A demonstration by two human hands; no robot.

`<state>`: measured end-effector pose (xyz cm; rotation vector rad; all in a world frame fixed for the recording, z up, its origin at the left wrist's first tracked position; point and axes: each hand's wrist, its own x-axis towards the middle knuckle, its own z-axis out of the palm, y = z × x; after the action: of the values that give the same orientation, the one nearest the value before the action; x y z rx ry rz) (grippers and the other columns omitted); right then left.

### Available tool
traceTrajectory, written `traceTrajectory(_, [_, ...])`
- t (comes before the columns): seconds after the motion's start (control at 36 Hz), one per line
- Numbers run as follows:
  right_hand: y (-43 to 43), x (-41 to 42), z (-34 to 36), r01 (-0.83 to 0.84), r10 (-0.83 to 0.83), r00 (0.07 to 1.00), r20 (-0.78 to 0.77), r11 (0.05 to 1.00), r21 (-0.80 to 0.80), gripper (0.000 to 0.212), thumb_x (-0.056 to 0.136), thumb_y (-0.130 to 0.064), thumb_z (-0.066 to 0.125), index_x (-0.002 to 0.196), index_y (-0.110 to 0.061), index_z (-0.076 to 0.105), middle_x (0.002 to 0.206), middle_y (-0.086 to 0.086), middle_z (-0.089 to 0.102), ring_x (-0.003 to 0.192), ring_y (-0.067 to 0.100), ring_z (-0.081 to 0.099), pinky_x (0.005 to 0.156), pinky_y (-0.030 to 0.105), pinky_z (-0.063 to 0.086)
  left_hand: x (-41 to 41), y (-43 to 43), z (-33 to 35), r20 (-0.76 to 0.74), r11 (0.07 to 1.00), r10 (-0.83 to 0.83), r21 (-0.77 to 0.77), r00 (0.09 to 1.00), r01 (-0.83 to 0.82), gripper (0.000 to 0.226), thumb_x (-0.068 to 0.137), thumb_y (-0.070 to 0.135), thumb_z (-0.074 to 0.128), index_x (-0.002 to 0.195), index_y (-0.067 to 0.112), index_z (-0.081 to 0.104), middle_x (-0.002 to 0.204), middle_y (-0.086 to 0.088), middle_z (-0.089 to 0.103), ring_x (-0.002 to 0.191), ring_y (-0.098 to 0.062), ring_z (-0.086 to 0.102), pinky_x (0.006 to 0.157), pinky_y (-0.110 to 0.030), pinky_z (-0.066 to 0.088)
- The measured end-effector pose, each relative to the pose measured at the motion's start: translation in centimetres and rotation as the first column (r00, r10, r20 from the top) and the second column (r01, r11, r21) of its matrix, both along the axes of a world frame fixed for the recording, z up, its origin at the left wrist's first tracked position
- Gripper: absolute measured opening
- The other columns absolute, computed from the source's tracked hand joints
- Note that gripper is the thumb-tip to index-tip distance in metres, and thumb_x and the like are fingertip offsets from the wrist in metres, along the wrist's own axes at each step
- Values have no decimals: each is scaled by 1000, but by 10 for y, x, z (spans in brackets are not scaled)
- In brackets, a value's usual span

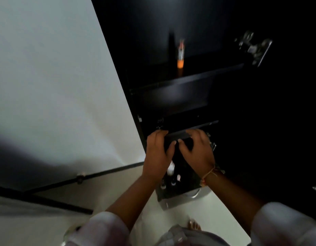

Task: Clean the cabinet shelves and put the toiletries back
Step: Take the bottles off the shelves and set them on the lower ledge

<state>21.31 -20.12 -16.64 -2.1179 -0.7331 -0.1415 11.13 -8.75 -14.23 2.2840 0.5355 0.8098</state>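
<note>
While my left hand (158,151), right hand (198,151) grip dark panel (178,135) low in cabinet (180,96): tube (180,55) shelved, bottles (171,176) waiting in tray (173,201).

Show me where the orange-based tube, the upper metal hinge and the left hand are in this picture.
orange-based tube (180,55), head view, on its pale middle body.
upper metal hinge (255,47), head view, on its metal arm.
left hand (158,153), head view, on the back of the hand.
</note>
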Motion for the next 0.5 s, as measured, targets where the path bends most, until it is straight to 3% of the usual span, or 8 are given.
traceTrajectory(0.14, [14,16,66,44,-71,989,131,979,201,40,85,-40,63,116,-15,59,119,2,54,108,20,58,90,33,51,19,5,62,184,997,-29,78,982,15,33,90,21,65,120,10,55,123,-2,51,117,-12,47,102,-23,39])
traceTrajectory(0.33, [34,41,146,26,-99,975,201,942,335,38,88,-39,60,118,-17,56,119,-1,53,110,16,55,90,37,51,53,19,136,348,995,-44,97,937,10,31,91,20,64,120,11,54,122,0,49,114,-8,47,98,-14,38])
traceTrajectory(0.5, [59,75,181,5,-69,974,214,958,287,41,86,-26,68,122,-7,59,120,10,60,107,23,60,91,29,47,92,41,162,319,998,-35,55,947,18,35,91,20,62,125,13,55,124,-1,52,114,-14,52,101,-33,46])
